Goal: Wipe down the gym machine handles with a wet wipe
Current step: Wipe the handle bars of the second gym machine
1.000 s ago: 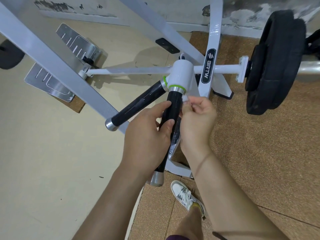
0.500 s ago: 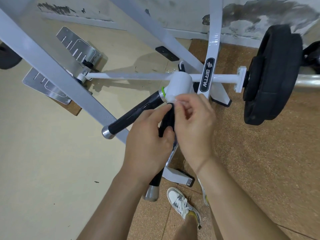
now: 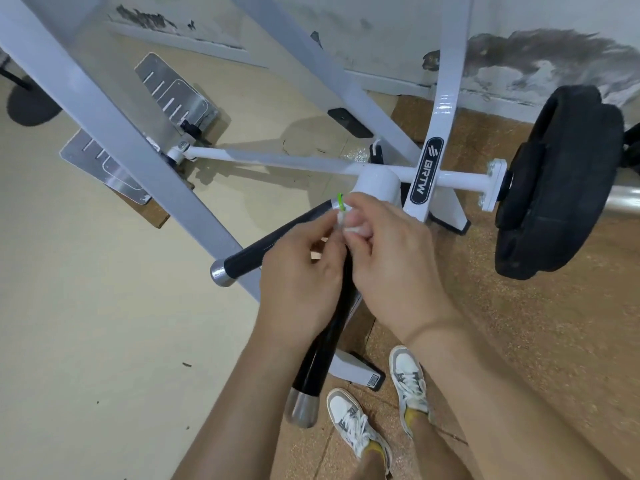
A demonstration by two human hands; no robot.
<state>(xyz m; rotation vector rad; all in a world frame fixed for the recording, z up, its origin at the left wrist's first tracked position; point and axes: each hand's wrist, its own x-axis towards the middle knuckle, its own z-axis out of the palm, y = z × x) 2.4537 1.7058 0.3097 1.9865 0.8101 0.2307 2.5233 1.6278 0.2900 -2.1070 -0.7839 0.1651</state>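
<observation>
Both hands are working at the top of the near handle [image 3: 322,348], where its black grip is meeting the white hub [image 3: 377,183] and the green ring [image 3: 340,199]. The right hand [image 3: 391,271] is curling its fingers round a small white wad, the wet wipe [image 3: 354,229], and holding it against the top end of the grip. The left hand [image 3: 301,275] is lying in front of the grip. Its thumb and forefinger are meeting at the wipe's left edge and appear to be pinching it, though the contact is too small to confirm.

Judgement: the step in hand is setting or wrapping the wipe round the top of the near handle. The stroke down the grip is not yet made. The next move is calling for the wipe closed round the grip and drawn down toward the metal end cap [image 3: 300,407], with the left hand clearing the path or steadying lower.

Room: below the hands the grip is running bare to the cap, above the line where the cork mat [image 3: 519,323] is meeting the pale floor [image 3: 104,323]. The shoes [image 3: 360,434] are standing just beside the cap. The far handle [image 3: 277,241] is branching left from the hub, its capped end lying right by the grey frame bar [image 3: 121,143], so space there is tighter. The weight plate [image 3: 554,181] is sitting well apart on the right.
</observation>
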